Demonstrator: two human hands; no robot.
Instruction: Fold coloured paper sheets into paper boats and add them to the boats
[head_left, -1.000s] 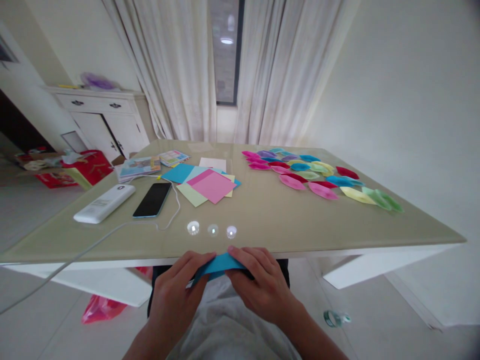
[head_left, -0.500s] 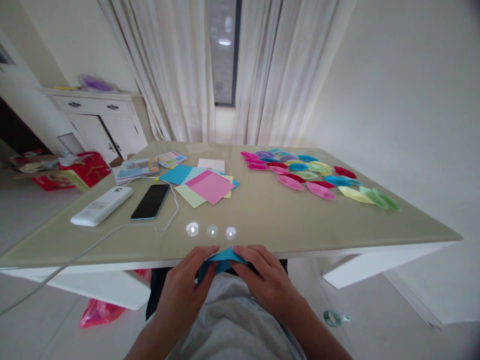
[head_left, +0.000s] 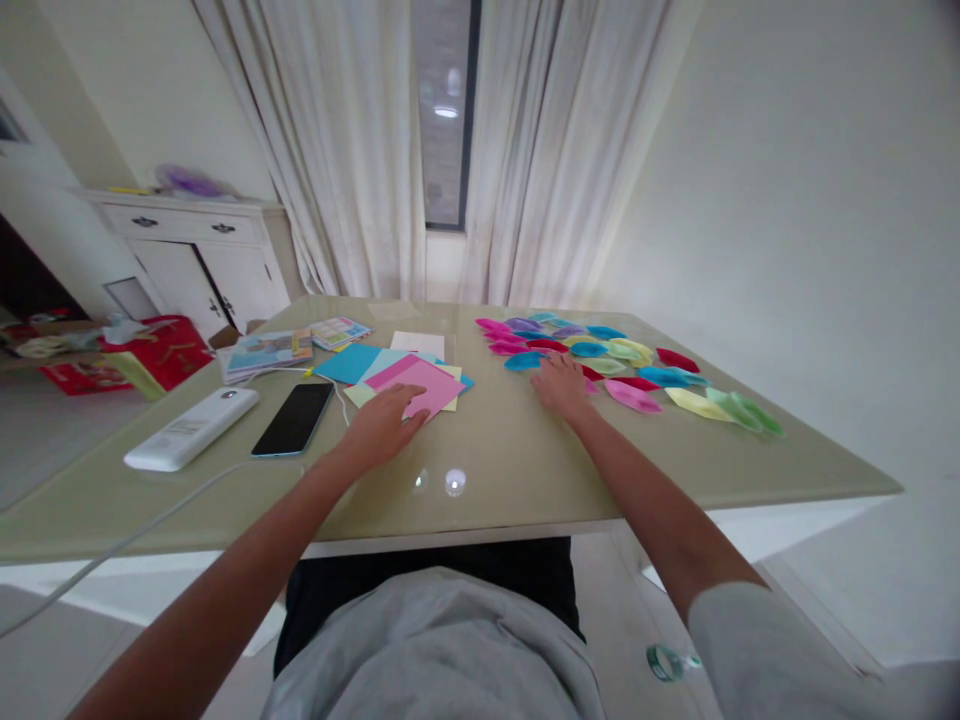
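A person's two bare hands stretched forward over a glossy table (head_left: 510, 490). The left hand (head_left: 384, 425) was open, fingers and thumb spread, over the near part of a pink sheet (head_left: 442, 385), uppermost in a loose pile of coloured squares at the table's middle. The right hand (head_left: 561, 385) reached in among folded papers (head_left: 632, 395) (slim, pointed and many-coloured) set in rows on the right half. A blue piece (head_left: 523, 361) lay just left of its fingers; from where I stood, I couldn't tell whether that hand gripped anything. Left of the pile lay a black phone (head_left: 294, 420), then a white power bank (head_left: 193, 430), with booklets (head_left: 268, 350) behind them.
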